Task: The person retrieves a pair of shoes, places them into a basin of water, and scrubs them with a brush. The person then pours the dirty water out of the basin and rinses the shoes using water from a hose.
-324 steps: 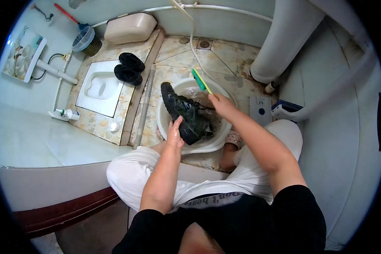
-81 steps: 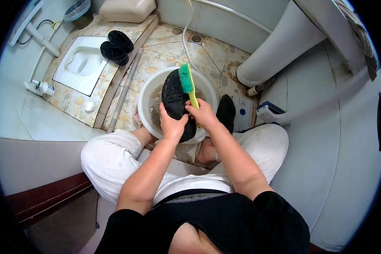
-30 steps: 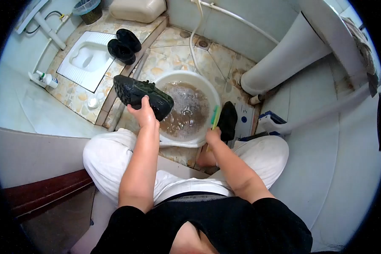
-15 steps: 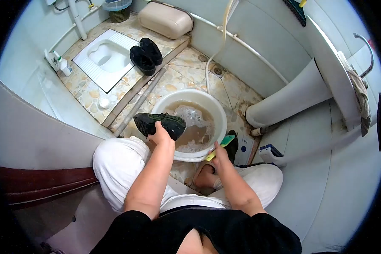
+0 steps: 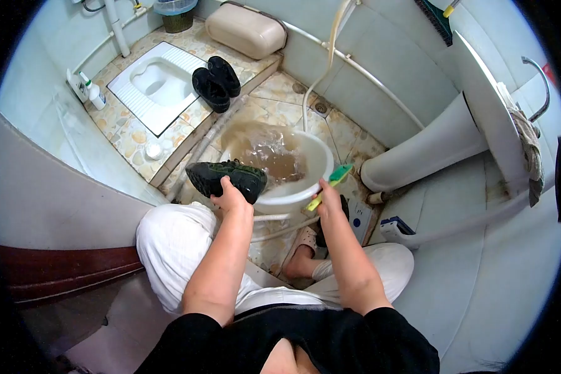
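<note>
My left hand (image 5: 232,198) is wrapped round a dark shoe (image 5: 221,177), held sideways over the basin's near left side. My right hand (image 5: 329,199) grips a brush (image 5: 340,174) with a green head and a yellow handle, right beside the basin rim; whether its fingers also hold the rim I cannot tell. The white basin (image 5: 326,165) tilts away from me. Brownish, foamy water (image 5: 265,149) pours over its far left edge onto the tiles. Behind my right hand a dark object, partly hidden, stands by my foot.
A pair of black shoes (image 5: 212,87) sits on the raised step beside the squat toilet (image 5: 162,81). A pale hose (image 5: 306,103) hangs to the floor near a drain (image 5: 320,108). The sink pedestal (image 5: 424,146) stands at the right. Bottles (image 5: 95,95) line the left wall.
The basin has gone from level to tipped away, and its water now spills out at the far left. The shoe has shifted slightly left, and the brush has risen a little.
</note>
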The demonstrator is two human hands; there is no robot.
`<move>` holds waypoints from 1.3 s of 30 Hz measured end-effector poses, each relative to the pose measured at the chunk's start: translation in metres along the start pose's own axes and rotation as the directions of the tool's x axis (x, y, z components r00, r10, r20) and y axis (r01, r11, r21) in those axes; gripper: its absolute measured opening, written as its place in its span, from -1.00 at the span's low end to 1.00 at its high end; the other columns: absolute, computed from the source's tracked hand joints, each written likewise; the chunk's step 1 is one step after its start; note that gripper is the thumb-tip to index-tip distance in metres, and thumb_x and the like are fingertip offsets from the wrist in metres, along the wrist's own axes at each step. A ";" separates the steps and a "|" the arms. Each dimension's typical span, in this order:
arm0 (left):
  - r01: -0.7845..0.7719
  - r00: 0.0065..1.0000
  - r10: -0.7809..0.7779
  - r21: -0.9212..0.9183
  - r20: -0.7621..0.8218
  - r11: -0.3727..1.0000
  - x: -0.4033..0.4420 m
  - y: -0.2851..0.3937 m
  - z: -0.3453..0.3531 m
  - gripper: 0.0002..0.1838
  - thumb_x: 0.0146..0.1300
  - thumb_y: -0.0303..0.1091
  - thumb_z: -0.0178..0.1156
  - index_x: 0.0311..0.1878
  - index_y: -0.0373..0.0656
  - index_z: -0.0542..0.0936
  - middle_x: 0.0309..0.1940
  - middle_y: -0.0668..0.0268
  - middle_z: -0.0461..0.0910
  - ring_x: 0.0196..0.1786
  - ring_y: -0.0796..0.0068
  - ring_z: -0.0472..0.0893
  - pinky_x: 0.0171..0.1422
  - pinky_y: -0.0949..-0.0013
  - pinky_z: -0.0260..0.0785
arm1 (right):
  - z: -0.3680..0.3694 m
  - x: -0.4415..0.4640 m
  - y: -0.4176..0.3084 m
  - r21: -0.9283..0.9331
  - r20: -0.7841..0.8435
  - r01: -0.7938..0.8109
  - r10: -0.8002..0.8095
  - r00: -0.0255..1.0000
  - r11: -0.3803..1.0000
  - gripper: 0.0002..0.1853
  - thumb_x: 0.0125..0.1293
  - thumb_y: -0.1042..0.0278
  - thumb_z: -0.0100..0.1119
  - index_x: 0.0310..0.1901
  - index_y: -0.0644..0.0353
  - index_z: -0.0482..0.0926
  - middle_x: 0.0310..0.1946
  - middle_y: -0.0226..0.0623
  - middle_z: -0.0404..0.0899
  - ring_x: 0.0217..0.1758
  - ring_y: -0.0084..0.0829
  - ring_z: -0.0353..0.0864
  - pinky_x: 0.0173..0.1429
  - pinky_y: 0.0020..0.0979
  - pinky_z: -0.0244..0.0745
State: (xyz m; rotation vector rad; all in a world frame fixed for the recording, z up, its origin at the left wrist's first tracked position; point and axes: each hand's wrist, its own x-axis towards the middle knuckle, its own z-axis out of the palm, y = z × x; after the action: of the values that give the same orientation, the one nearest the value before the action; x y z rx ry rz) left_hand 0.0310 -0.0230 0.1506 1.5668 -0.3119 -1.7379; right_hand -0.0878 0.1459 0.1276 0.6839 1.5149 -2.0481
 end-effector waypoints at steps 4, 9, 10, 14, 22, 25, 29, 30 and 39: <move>0.059 0.998 -0.059 -0.024 0.014 0.998 0.003 -0.004 -0.003 -0.15 -0.08 -0.19 0.10 0.24 -0.19 -0.11 0.09 0.05 0.16 -0.02 0.22 0.37 -0.05 0.31 0.35 | -0.025 0.003 0.010 -0.020 -0.016 0.063 -0.063 0.998 0.998 -0.74 0.16 0.34 -0.01 -0.16 0.26 0.28 -0.36 -0.29 0.35 -0.46 -0.47 0.34 -0.63 -0.54 0.21; 0.104 0.992 -0.104 0.004 0.071 0.995 0.032 -0.033 -0.009 -0.15 -0.08 -0.19 0.09 0.24 -0.23 -0.12 0.10 0.04 0.15 -0.01 0.23 0.37 -0.05 0.33 0.34 | -0.027 0.005 -0.025 -0.109 0.019 0.193 -0.192 0.981 0.975 -0.76 0.12 0.37 0.02 -0.20 0.28 0.32 -0.42 -0.30 0.35 -0.49 -0.49 0.34 -0.59 -0.55 0.20; 0.117 0.991 -0.116 0.001 0.070 0.993 0.029 -0.035 -0.010 -0.15 -0.08 -0.19 0.09 0.24 -0.23 -0.12 0.10 0.04 0.15 -0.01 0.23 0.37 -0.05 0.33 0.34 | -0.024 0.006 -0.033 -0.119 0.015 0.198 -0.198 0.980 0.973 -0.76 0.12 0.37 0.02 -0.20 0.28 0.32 -0.42 -0.30 0.35 -0.49 -0.49 0.34 -0.59 -0.55 0.20; 0.207 0.970 -0.195 -0.077 0.147 0.975 0.030 -0.046 -0.013 -0.15 -0.09 -0.19 0.11 0.23 -0.24 -0.10 0.07 0.05 0.18 -0.02 0.23 0.37 -0.03 0.33 0.31 | 0.006 0.013 -0.059 -0.337 0.052 0.256 -0.253 0.966 0.906 -0.76 0.11 0.35 0.00 -0.25 0.33 0.33 -0.50 -0.30 0.32 -0.54 -0.48 0.31 -0.56 -0.48 0.21; 0.169 0.986 -0.169 -0.014 0.016 0.986 0.026 -0.042 -0.011 -0.13 -0.10 -0.18 0.11 0.24 -0.24 -0.12 0.11 0.03 0.13 0.02 0.23 0.34 0.03 0.33 0.26 | 0.024 0.035 -0.081 -0.627 0.088 0.371 -0.410 0.908 0.685 -0.79 0.01 0.34 0.06 -0.40 0.33 0.40 -0.57 -0.28 0.39 -0.61 -0.44 0.34 -0.52 -0.42 0.23; 0.150 0.988 -0.150 0.001 0.022 0.989 0.029 -0.045 -0.011 -0.12 -0.09 -0.17 0.10 0.24 -0.24 -0.14 0.13 0.03 0.11 0.04 0.23 0.32 0.06 0.34 0.23 | 0.044 0.037 -0.086 -0.741 0.138 0.441 -0.527 0.839 0.507 -0.73 -0.02 0.32 0.06 -0.38 0.41 0.40 -0.50 -0.21 0.44 -0.49 -0.38 0.41 -0.38 -0.38 0.30; 0.140 0.990 -0.139 -0.032 0.035 0.990 0.033 -0.050 -0.013 -0.11 -0.10 -0.16 0.11 0.25 -0.24 -0.14 0.13 0.02 0.11 0.04 0.22 0.32 0.06 0.33 0.23 | 0.074 0.027 -0.096 -0.826 0.181 0.435 -0.561 0.808 0.359 -0.65 -0.03 0.28 0.02 -0.26 0.39 0.41 -0.40 -0.03 0.48 -0.34 -0.18 0.49 -0.22 -0.27 0.34; 0.124 0.992 -0.123 -0.035 0.031 0.992 0.036 -0.054 -0.013 -0.11 -0.10 -0.16 0.11 0.25 -0.23 -0.14 0.13 0.01 0.12 0.04 0.22 0.32 0.06 0.33 0.23 | 0.083 0.029 -0.096 -0.863 0.207 0.423 -0.573 0.793 0.275 -0.67 -0.03 0.28 0.02 -0.28 0.38 0.41 -0.40 0.01 0.48 -0.32 -0.14 0.49 -0.20 -0.26 0.34; 0.141 0.990 -0.142 0.078 0.002 0.987 0.027 -0.048 -0.011 -0.10 -0.11 -0.13 0.12 0.24 -0.28 -0.12 0.12 0.01 0.14 0.05 0.21 0.31 0.07 0.33 0.22 | 0.153 -0.006 -0.090 -0.819 0.558 0.537 -0.505 0.658 -0.204 -0.76 0.03 0.26 0.04 -0.37 0.27 0.36 -0.42 0.02 0.47 -0.27 -0.03 0.46 -0.19 -0.19 0.34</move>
State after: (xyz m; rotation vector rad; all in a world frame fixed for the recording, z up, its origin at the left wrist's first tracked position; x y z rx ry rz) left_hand 0.0252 -0.0050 0.0981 1.6739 -0.2808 -1.8599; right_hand -0.1575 0.0227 0.2341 -0.7586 2.9360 -0.6676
